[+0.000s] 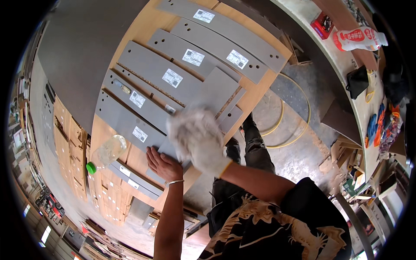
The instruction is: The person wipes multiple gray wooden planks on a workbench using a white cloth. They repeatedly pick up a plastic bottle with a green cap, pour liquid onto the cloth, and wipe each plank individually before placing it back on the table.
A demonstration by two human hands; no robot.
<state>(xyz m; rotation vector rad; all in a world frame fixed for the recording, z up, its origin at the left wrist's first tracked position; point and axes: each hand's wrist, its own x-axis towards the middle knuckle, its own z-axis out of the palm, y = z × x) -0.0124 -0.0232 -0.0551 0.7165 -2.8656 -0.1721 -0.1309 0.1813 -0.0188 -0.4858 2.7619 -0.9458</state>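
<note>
My left hand is bare and lies flat, fingers stretched out, on a small grey panel near the table's front edge. A white glove covers my right hand, which presses a white rag over the grey panels; both are smeared by motion. Several grey boards with drilled holes and white labels lie side by side. Across them sits another grey panel with a raw chipboard edge. A clear bottle with a green cap lies on its side left of my left hand.
The boards rest on a wooden tabletop. A pale bench curves along the right, carrying a white and red bottle, a red box and a black phone-like item. A yellow hose loops on the floor.
</note>
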